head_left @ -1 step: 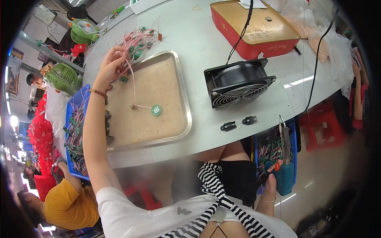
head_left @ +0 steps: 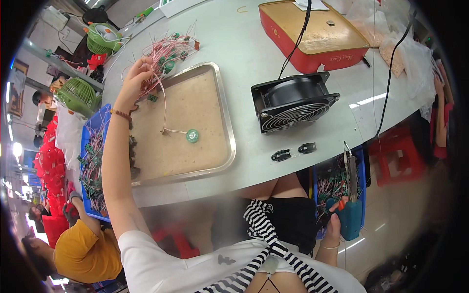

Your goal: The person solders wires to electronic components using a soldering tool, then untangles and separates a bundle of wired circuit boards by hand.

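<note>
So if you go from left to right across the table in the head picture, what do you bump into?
Green fan → left hand in the wires → metal tray → black fan → red box → plastic bags.

Red flat box with tan lid at table's far edge, clear plastic bags just right of it

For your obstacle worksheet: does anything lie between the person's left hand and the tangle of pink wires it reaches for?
Nothing visible: the left hand already touches the pink wire bundle at the metal tray's far corner.
</note>
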